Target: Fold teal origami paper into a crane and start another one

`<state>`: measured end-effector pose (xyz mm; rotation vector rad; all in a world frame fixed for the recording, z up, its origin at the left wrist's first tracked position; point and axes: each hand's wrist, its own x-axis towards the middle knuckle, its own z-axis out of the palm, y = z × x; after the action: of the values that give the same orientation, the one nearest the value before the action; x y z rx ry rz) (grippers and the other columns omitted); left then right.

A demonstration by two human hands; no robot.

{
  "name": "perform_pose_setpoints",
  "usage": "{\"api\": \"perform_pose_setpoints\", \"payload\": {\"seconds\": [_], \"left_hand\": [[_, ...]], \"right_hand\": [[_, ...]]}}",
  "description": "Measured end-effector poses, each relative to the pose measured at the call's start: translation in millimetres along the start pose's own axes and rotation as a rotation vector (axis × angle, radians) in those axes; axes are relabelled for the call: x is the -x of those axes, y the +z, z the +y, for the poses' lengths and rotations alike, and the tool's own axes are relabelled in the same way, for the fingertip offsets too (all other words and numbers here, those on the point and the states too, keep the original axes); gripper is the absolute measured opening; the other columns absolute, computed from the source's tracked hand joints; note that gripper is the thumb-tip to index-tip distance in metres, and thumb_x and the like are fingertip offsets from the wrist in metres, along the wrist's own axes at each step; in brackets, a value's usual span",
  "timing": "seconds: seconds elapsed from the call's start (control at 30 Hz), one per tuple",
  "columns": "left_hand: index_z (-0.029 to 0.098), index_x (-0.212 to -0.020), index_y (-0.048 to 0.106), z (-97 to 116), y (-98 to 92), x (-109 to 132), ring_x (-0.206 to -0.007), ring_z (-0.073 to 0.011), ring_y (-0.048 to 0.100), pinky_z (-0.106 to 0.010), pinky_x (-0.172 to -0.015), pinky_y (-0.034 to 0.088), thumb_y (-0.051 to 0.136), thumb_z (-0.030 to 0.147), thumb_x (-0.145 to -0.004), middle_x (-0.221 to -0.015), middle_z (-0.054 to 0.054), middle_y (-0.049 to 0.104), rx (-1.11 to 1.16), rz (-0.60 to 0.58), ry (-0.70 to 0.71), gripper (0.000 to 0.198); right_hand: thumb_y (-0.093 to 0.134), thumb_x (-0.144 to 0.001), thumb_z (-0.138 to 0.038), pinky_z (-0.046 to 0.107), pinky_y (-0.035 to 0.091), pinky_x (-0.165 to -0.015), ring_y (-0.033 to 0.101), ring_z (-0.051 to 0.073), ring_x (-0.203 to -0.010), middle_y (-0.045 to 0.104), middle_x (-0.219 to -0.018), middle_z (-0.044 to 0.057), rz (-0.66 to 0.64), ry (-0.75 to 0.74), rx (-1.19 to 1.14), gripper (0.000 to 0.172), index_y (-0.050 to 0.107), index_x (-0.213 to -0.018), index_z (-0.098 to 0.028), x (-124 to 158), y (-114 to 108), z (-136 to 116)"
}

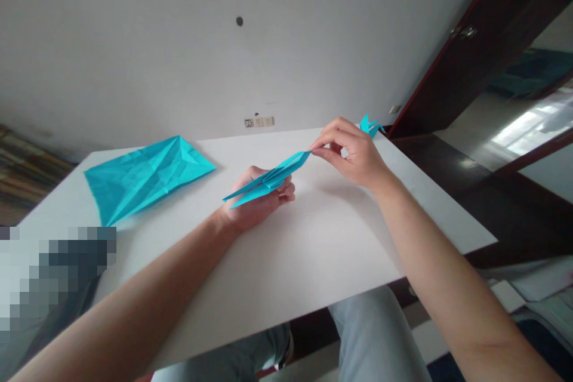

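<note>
A piece of folded blue paper (pixel 278 175), long and narrow with two pointed ends toward me, is held above the white table. My left hand (pixel 257 203) grips its middle from below, fingers curled round it. Thumb and index finger of my right hand (pixel 347 152) pinch its far right tip. Behind my right hand stands a small folded blue paper bird (pixel 369 125), partly hidden. To the left lies a creased sheet of blue paper (pixel 152 174), opened out on the table.
The white table (pixel 322 245) reaches to a grey wall with a socket panel (pixel 258 122). A dark door (pixel 465 36) stands at the right. My knees (pixel 376 328) are under the table's near edge. A blurred-out patch (pixel 49 274) covers the lower left.
</note>
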<state>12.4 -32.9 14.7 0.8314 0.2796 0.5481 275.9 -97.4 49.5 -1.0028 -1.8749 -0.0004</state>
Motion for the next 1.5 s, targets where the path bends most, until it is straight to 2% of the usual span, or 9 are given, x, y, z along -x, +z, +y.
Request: {"api": "perform_pose_setpoints", "payload": {"seconds": [0.13,0.23,0.33,0.43,0.67,0.87,1.03,1.27,1.5], "left_hand": [[0.023,-0.063,0.047,-3,-1.0,-1,-0.073,-0.0181,0.059,-0.032,-0.075,0.055,0.092,0.026,-0.075,-0.073,0.000,0.055,-0.017,0.018,0.025,0.047],[0.023,-0.064,0.050,-4,-3.3,-2,-0.074,-0.0184,0.058,-0.033,-0.075,0.055,0.090,0.028,-0.078,-0.072,0.000,0.056,-0.025,0.038,0.008,0.043],[0.023,-0.063,0.052,-3,-5.0,-2,-0.075,-0.0192,0.059,-0.033,-0.077,0.057,0.089,0.031,-0.080,-0.074,-0.002,0.059,-0.041,0.016,-0.028,0.041],[0.023,-0.063,0.051,-2,-5.8,-1,-0.077,-0.0200,0.061,-0.034,-0.079,0.057,0.087,0.032,-0.084,-0.074,-0.003,0.059,-0.043,-0.003,-0.031,0.042],[0.024,-0.067,0.052,-2,-9.2,-3,-0.076,-0.0215,0.062,-0.035,-0.080,0.058,0.084,0.034,-0.085,-0.072,-0.002,0.058,0.001,-0.019,-0.062,0.038],[0.023,-0.067,0.057,-1,-2.3,0,-0.076,-0.0207,0.062,-0.034,-0.079,0.057,0.088,0.029,-0.082,-0.073,-0.002,0.060,-0.049,-0.002,-0.050,0.035],[0.021,-0.068,0.062,-2,-8.4,-1,-0.076,-0.0203,0.063,-0.034,-0.079,0.056,0.092,0.028,-0.079,-0.075,-0.002,0.064,-0.110,0.008,-0.002,0.032],[0.021,-0.078,0.074,-2,-35.2,-9,-0.078,-0.0255,0.068,-0.038,-0.081,0.058,0.085,0.045,-0.084,-0.074,-0.007,0.069,-0.157,-0.096,-0.094,0.027],[0.019,-0.082,0.077,-3,-35.8,-8,-0.081,-0.0269,0.072,-0.038,-0.080,0.057,0.090,0.042,-0.083,-0.080,-0.010,0.074,-0.165,-0.121,-0.091,0.026]], "right_hand": [[0.078,-0.114,-0.065,0.038,0.056,-0.074,0.063,0.022,-0.090,0.069,-0.105,0.005,0.000,0.031,-0.005,0.038,0.078,-0.106,-0.028,-2,-1,-1],[0.074,-0.115,-0.070,0.037,0.057,-0.076,0.061,0.021,-0.089,0.067,-0.105,0.004,0.051,0.063,-0.033,0.043,0.075,-0.106,-0.028,-3,-2,-3],[0.071,-0.114,-0.075,0.038,0.058,-0.078,0.061,0.021,-0.090,0.066,-0.108,0.005,0.136,0.149,-0.066,0.047,0.074,-0.108,-0.029,-4,-4,-5],[0.073,-0.110,-0.082,0.039,0.059,-0.077,0.061,0.022,-0.091,0.066,-0.113,0.007,0.142,0.251,-0.100,0.052,0.074,-0.110,-0.029,-4,-4,-8],[0.085,-0.101,-0.081,0.033,0.050,-0.066,0.057,0.018,-0.082,0.069,-0.109,0.004,-0.025,0.351,-0.213,0.054,0.077,-0.103,-0.028,-2,-3,-12],[0.096,-0.096,-0.071,0.030,0.044,-0.062,0.052,0.015,-0.071,0.063,-0.084,-0.002,-0.142,0.471,-0.306,0.052,0.073,-0.095,-0.025,-3,-6,-10],[0.095,-0.096,-0.070,0.029,0.050,-0.062,0.054,0.015,-0.073,0.063,-0.085,-0.002,-0.272,0.552,-0.381,0.053,0.072,-0.095,-0.023,-4,-11,-12],[0.096,-0.097,-0.067,0.028,0.056,-0.065,0.057,0.015,-0.076,0.061,-0.087,-0.002,-0.450,0.605,-0.498,0.052,0.071,-0.093,-0.022,-7,-24,-17],[0.095,-0.099,-0.064,0.028,0.056,-0.067,0.058,0.014,-0.076,0.060,-0.085,-0.002,-0.452,0.572,-0.552,0.050,0.069,-0.090,-0.022,-7,-27,-17]]}}
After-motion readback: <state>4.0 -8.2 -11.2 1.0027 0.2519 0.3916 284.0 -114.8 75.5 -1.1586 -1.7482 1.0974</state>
